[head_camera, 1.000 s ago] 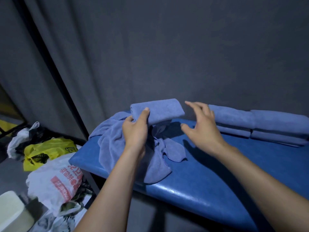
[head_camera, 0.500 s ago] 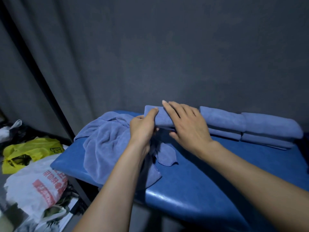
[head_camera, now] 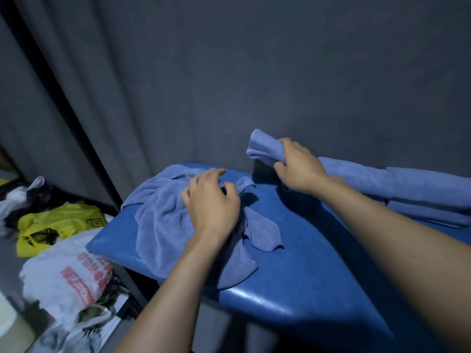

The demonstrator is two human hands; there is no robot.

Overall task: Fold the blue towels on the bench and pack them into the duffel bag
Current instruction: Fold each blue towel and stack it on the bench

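Note:
A folded blue towel (head_camera: 265, 147) is lifted off the blue bench (head_camera: 305, 263), gripped at one end by my right hand (head_camera: 298, 166) beside the stack of folded towels (head_camera: 407, 189) along the wall. My left hand (head_camera: 211, 202) rests with curled fingers on the crumpled blue towels (head_camera: 158, 217) at the bench's left end; whether it grips the cloth is unclear. The duffel bag is not in view.
A dark curtain hangs behind the bench. On the floor to the left lie a white plastic bag with red print (head_camera: 68, 273), a yellow bag (head_camera: 56, 220) and more bags (head_camera: 20, 194). The bench's front edge is close to me.
My right hand has taken hold of the folded towel and lifted it right, toward the stack. My left hand has let go of it and come down onto the crumpled pile.

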